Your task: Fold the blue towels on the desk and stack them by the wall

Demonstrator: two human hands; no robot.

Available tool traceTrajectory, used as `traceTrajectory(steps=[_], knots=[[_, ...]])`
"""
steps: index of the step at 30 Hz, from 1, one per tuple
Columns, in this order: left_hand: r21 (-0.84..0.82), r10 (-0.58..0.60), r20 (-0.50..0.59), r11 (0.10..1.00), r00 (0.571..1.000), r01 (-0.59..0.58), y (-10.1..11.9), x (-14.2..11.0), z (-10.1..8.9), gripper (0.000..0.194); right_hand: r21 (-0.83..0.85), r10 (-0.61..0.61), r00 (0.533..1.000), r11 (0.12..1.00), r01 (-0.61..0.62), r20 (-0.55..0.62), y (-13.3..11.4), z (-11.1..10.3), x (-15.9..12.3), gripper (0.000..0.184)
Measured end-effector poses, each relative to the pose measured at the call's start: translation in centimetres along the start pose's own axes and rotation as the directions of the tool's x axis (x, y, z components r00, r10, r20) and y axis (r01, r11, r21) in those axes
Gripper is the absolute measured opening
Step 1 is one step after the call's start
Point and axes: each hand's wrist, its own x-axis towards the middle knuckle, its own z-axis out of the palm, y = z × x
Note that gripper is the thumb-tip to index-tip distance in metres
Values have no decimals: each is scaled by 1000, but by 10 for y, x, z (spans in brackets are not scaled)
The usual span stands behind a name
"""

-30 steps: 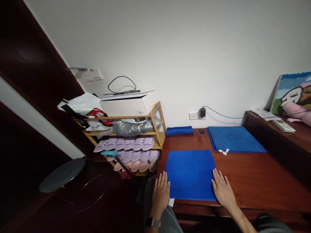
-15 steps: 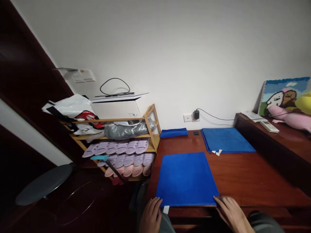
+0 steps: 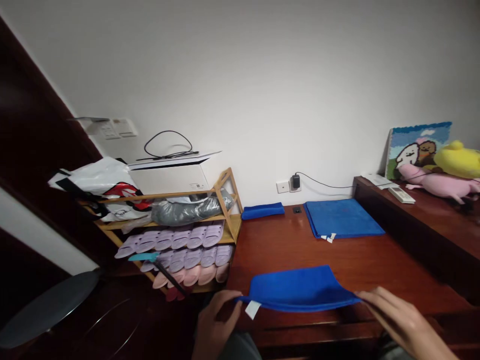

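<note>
A bright blue towel [image 3: 296, 288] hangs by its near edge between my two hands, just above the front edge of the brown table; its far part slopes back to the tabletop. My left hand [image 3: 216, 320] pinches the near left corner, close to a white label [image 3: 252, 309]. On the other side, my right hand [image 3: 401, 320] grips the near right corner between thumb and fingers. Farther back lie a stack of folded blue towels [image 3: 345, 217] with white tags and a narrow folded blue towel [image 3: 263, 210] by the wall.
Left of the wooden table [image 3: 270, 250] stands a shoe rack [image 3: 228, 210] with rows of slippers [image 3: 187, 237], a bag and a white box [image 3: 170, 177]. A raised ledge at right holds a remote [image 3: 401, 195] and plush toys [image 3: 442, 182]. A round dark stool [image 3: 48, 307] is lower left.
The towel lay flat on the table; now its near edge is lifted and the cloth has come nearer to me. Both hands have risen with the corners. The view has shifted slightly right.
</note>
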Motion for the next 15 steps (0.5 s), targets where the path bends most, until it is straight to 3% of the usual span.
traceTrajectory(steps=[4,7,9,12,15], knots=[[-120,-16,48,993,999,21,46,70,-5,19,45,13,977,999,-3,-213,4,-74,25,33],[-245,-2,146,969,989,38,71,114,13,18,45,87,964,996,-78,-252,22,-112,40,40],[-342,18,289,936,957,86,80,140,37,20,70,174,971,984,-164,-162,44,-127,53,47],[-432,45,504,878,863,206,85,183,85,28,104,289,957,952,-287,-1,91,-135,84,61],[-450,51,569,854,821,259,89,234,137,33,90,348,936,932,-351,55,145,-138,130,74]])
